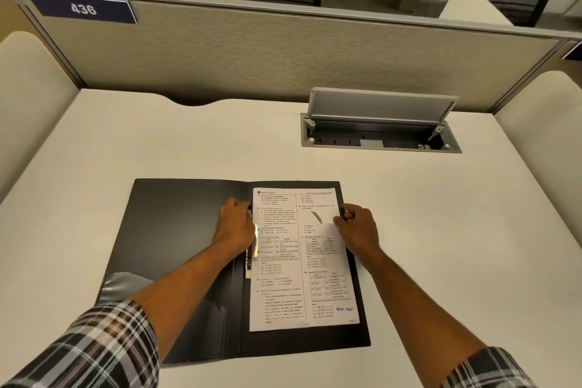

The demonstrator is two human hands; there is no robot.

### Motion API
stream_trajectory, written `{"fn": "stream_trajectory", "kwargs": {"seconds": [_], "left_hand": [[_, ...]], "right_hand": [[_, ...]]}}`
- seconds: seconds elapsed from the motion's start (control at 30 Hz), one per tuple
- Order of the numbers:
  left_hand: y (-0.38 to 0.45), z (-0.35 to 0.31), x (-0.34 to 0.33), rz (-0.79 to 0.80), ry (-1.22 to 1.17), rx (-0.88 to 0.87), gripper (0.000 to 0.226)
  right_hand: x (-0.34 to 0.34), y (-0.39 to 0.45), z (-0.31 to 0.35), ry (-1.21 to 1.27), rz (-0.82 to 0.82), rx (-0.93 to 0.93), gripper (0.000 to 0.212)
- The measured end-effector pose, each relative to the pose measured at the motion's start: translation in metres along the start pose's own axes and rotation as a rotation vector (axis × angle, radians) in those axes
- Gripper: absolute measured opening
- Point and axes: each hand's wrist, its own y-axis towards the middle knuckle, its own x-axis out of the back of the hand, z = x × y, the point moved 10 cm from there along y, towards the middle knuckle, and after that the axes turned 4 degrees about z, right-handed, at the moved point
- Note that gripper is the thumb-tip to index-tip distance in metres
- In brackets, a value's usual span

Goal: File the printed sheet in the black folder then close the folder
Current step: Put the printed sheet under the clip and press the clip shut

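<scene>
A black folder [176, 230] lies open and flat on the white desk. The printed sheet [293, 280] rests on its right half, upright to me, covered in text and tables. A metal spring clip [253, 246] sits by the spine at the sheet's left edge. My left hand [236, 227] is on the spine, fingers curled at the clip and the sheet's left edge. My right hand [357, 227] pinches the sheet's right edge near its upper part.
The white desk [157, 142] has a cable box [381, 132] with its lid raised at the back right. A grey partition [252, 50] with a "436" label [83, 8] closes off the far side. Cream side panels stand left and right.
</scene>
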Motion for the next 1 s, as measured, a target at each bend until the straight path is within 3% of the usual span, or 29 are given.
{"fn": "stream_trajectory", "kwargs": {"seconds": [0.03, 0.1, 0.3, 0.5, 0.73, 1.0], "left_hand": [[0.001, 0.000, 0.002, -0.015, -0.004, 0.008, 0.009], [0.003, -0.006, 0.007, -0.049, 0.016, -0.013, 0.010], [0.015, -0.058, -0.005, -0.007, 0.186, -0.245, 0.044], [0.031, -0.083, -0.032, 0.123, 0.304, -0.365, 0.053], [0.046, -0.073, -0.047, 0.220, 0.311, -0.354, 0.055], [0.053, -0.072, -0.050, 0.221, 0.336, -0.364, 0.053]], "right_hand": [[0.006, -0.005, 0.002, 0.000, -0.039, 0.019, 0.010], [0.013, -0.022, 0.007, -0.082, -0.092, 0.103, 0.032], [-0.026, -0.098, 0.015, -0.320, 0.147, 0.404, 0.046], [-0.042, -0.145, 0.004, -0.430, 0.231, 0.534, 0.075], [-0.049, -0.157, -0.003, -0.462, 0.294, 0.623, 0.081], [-0.052, -0.161, -0.008, -0.499, 0.296, 0.632, 0.078]]}}
